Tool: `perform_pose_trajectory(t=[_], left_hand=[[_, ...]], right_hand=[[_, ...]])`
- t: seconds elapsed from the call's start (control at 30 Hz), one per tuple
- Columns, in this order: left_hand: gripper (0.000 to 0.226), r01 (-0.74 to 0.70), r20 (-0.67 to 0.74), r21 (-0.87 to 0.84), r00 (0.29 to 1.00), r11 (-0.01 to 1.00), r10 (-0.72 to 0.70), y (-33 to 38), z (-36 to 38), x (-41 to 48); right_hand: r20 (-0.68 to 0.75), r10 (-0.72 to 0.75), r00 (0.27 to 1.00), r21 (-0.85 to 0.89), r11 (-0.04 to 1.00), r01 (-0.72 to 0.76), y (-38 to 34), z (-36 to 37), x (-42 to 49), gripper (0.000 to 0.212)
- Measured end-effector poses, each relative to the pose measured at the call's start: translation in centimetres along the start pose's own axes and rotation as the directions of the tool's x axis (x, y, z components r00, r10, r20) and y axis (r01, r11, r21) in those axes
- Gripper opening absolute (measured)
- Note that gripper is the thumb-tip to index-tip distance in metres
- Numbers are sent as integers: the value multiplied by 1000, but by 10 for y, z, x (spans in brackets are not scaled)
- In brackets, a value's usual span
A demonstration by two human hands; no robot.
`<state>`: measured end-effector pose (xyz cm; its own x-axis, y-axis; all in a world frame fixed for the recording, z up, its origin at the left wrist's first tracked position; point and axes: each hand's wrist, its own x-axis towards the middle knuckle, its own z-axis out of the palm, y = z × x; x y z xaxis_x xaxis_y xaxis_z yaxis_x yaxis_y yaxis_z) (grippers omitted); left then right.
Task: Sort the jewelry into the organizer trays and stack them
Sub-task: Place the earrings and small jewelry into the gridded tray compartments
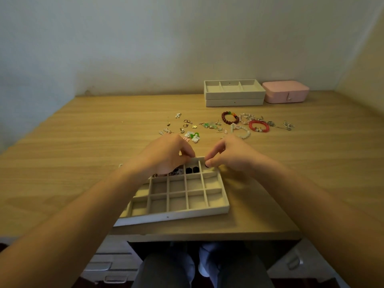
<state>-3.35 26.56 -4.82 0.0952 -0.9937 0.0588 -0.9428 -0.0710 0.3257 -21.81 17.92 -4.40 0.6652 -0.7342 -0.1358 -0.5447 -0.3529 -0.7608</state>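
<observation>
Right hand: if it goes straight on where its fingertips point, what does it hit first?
Probably the grid tray: the right hand, pinching a small dark piece, points left and down into the tray's far right cell, so its floor or divider comes first. If level, the left hand. Depth unclear.

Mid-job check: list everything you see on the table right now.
grid tray: one, cream, near table edge
black pieces: two, black, grid tray's far row
stacked trays: two, cream, far right
box: one, pink, right of stacked trays
bracelets: several, brown, red, pale, mid-table right
earrings: many, mixed colours, beyond grid tray
table: one, wood
left hand: fingers curled at grid tray's far rim
right hand: pinches black piece at far-right compartment
</observation>
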Motion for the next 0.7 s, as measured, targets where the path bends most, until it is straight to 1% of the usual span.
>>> perform_pose_trajectory(t=[0.07,0.13,0.23,0.37,0.5,0.7], left_hand=[[18,9,-1,0,1000,1000,-9,0,0,0],[17,9,-4,-1,1000,1000,-9,0,1,1],[15,9,-13,-23,1000,1000,-9,-1,2,1],[14,12,-22,-47,1000,999,-13,-2,3,0],[16,25,-25,-53,999,998,-27,-1,3,1],[14,26,-12,-50,1000,998,-27,0,2,1]], right_hand=[[-35,30,999,27,999,-29,2,7,1,11],[-82,53,995,68,997,-47,4,14,2,9],[-136,57,989,97,994,-44,8,23,0,7],[-162,58,985,92,995,-43,11,30,-4,6],[-203,15,979,20,1000,-12,11,34,-5,6],[-210,4,978,26,1000,1,10,27,-9,13]])
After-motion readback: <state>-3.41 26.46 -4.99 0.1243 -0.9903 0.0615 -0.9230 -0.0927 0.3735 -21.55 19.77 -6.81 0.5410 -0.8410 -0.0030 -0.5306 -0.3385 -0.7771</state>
